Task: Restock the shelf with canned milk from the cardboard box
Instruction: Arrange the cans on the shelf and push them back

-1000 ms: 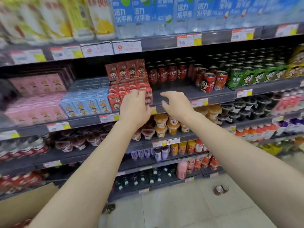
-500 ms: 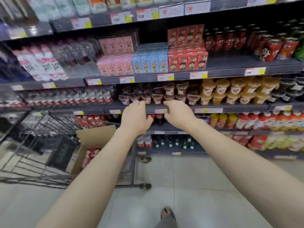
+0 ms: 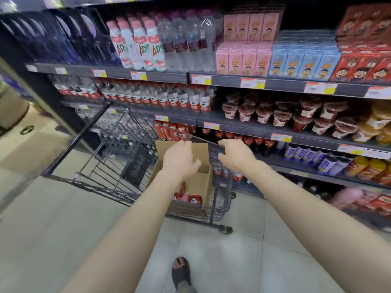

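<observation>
We reach both bare arms forward and down toward a wire shopping cart [image 3: 118,149] that stands on the tiled floor just in front of the shelf [image 3: 254,84]. A cardboard box [image 3: 200,185] sits open in the cart's near right corner, and inside it, low against the bottom, lie the red milk cans [image 3: 191,197] with a cartoon face on their labels; only a few show past our left forearm. Our left grip [image 3: 179,159] hovers above the open box, released, fingers loosely spread and holding nothing. Our right grip [image 3: 234,157] hangs beside it at the cart's upper right rim, also released, fingers slightly bent and holding nothing; whether the fingertips touch the wire we cannot tell. The two are close together but apart. On the shelving behind the cart stand rows of clear bottles [image 3: 169,98] with red labels, dark dessert cups [image 3: 281,115] to their right, and, one level higher, pink cartons [image 3: 243,60], blue cartons [image 3: 302,64] and red cartons [image 3: 364,66] side by side. Yellow and white price tags [image 3: 252,83] line the shelf edges. Near the bottom of the view, one foot in a dark sandal [image 3: 181,271] rests on the floor.
</observation>
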A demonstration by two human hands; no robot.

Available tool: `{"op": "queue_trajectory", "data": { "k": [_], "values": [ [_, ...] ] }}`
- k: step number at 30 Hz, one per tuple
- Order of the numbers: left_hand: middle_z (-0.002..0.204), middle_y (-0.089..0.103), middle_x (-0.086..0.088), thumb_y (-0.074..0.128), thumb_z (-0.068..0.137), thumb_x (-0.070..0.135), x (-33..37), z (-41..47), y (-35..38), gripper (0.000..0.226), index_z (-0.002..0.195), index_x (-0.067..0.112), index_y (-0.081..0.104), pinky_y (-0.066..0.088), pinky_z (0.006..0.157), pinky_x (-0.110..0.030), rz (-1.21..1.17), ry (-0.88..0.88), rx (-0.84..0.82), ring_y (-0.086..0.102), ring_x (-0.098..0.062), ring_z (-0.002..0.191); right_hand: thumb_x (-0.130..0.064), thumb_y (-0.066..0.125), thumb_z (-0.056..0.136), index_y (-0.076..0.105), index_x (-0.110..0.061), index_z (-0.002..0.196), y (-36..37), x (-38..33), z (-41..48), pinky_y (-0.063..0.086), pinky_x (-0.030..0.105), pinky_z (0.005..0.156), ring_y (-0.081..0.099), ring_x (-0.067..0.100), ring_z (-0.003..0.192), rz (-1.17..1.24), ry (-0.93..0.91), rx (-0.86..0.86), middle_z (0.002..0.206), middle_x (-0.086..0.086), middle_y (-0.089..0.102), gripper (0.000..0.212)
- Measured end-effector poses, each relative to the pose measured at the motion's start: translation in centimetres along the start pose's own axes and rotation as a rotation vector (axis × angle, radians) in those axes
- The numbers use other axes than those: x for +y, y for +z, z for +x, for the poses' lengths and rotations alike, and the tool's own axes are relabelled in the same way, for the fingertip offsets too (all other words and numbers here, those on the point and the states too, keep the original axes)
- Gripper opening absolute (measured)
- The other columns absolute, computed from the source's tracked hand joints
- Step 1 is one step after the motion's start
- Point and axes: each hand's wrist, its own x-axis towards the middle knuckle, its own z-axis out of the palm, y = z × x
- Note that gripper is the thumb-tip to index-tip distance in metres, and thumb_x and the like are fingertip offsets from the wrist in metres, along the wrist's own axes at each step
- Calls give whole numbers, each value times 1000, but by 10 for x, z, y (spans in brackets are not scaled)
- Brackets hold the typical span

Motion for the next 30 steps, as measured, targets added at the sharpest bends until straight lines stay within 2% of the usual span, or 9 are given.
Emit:
{"op": "queue_trajectory", "data": {
  "k": [2,4,8,11,18,20,25,28,30],
  "values": [
    [126,58,-13,56,97,46,-46,18,9,53,134,10,50,50,94,-42,32,-12,-37,59,-31,113,-23,57,95,55,-14,141,31,-28,34,57,39,84,68,28,101,30,24,-50,129,10,66,47],
    [125,57,-14,55,98,46,-89,39,19,50,130,9,51,48,94,-42,60,-22,-80,59,-32,113,-24,59,95,54,-14,144,60,-52,67,55,34,81,67,29,107,47,70,-87,129,10,66,51],
    [127,56,-14,54,98,46,-157,74,43,48,129,9,50,46,96,-42,47,-57,-171,58,-33,117,-23,58,94,52,-14,145,106,-88,122,51,40,102,56,30,128,63,152,-162,143,12,58,52],
    [126,58,-15,53,98,43,-189,99,60,46,127,8,52,47,94,-42,26,-57,-225,58,-34,116,-23,58,94,57,-14,139,125,-95,152,54,42,97,60,32,122,51,235,-176,135,13,63,46],
    [130,58,-17,53,98,47,-223,142,118,51,131,8,52,47,101,-46,-73,-110,-379,59,-37,119,-15,56,90,60,-16,136,184,-74,203,56,41,94,64,33,115,67,338,-291,125,13,68,46],
    [133,55,-17,53,99,47,-229,147,136,55,137,8,48,47,99,-47,-99,-157,-454,57,-37,121,-13,56,90,61,-11,134,210,-64,215,54,34,93,65,33,114,110,372,-370,124,14,68,44],
    [140,54,-15,55,98,48,-238,156,192,60,145,12,44,49,103,-47,-182,-274,-585,57,-37,126,-20,59,93,62,-5,130,266,-43,232,54,32,89,66,32,110,177,505,-511,123,17,68,40],
    [130,63,-12,58,97,44,-236,156,230,52,138,13,50,52,99,-44,-279,-348,-684,63,-36,120,-26,60,96,66,-3,109,302,-21,235,49,28,73,62,27,92,193,654,-529,111,16,69,27],
    [121,69,-10,63,96,41,-233,156,259,45,132,15,55,53,95,-38,-350,-391,-743,67,-32,112,-28,57,99,66,2,112,330,-5,235,45,26,71,62,27,94,188,736,-551,107,14,67,34]
  ]
}}
